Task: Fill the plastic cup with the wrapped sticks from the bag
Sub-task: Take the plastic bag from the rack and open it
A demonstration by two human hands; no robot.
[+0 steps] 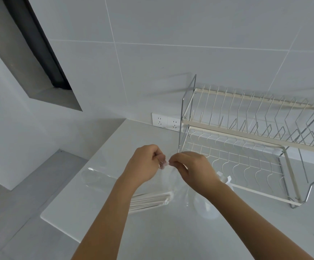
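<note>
Both hands, left hand [145,162] and right hand [191,168], have fingers pinching the clear plastic bag [168,177] top; white wrapped sticks [150,201] sit at 6 o'clock inside, above the white table [171,231].

There is 1 view only, from a wide-angle camera worn on the person's head, looking forward and steeply down across a white countertop [171,231] toward the tiled wall [171,25] at 12 o'clock. It sits close: both forearms enter from 6 o'clock, and the left hand [145,164] and right hand [193,167] meet near the frame's centre. A dish rack [246,139] lies toward 3 o'clock, a dark window recess [40,53] toward 10 o'clock (straight lines bow at the edges).
</note>
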